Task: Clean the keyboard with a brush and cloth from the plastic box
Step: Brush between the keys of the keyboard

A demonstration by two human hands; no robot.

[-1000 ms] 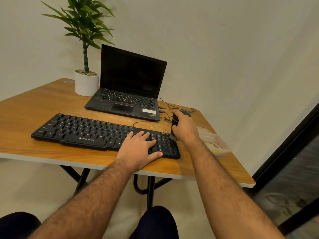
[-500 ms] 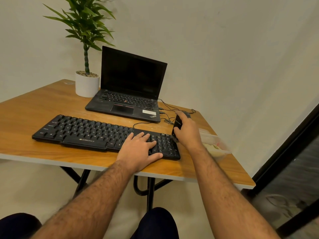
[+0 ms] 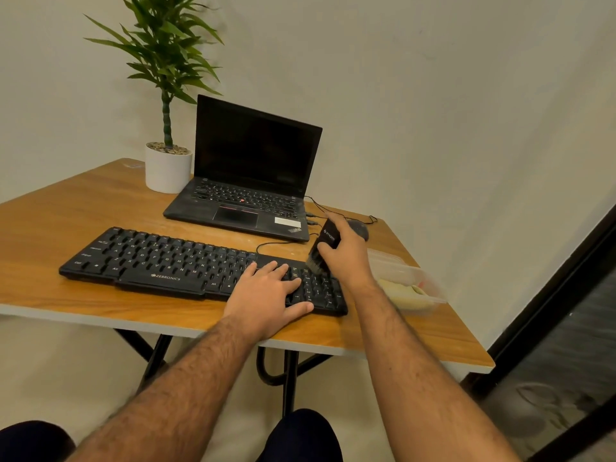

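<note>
keyboard (image 3: pixel 173 261) black | brush (image 3: pixel 322 250) black | table (image 3: pixel 66 208) wood-grain orange | pot (image 3: pixel 167 171) white

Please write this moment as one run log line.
right hand grips brush | bristles on keyboard right end | left hand flat on keys

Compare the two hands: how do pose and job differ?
The left hand lies flat with straight fingers on the keyboard, while the right hand curls around the brush. The left hand carries nothing; the right hand holds the brush bristles-down on the right-end keys. Both are bare and over the keyboard's right end.
</note>
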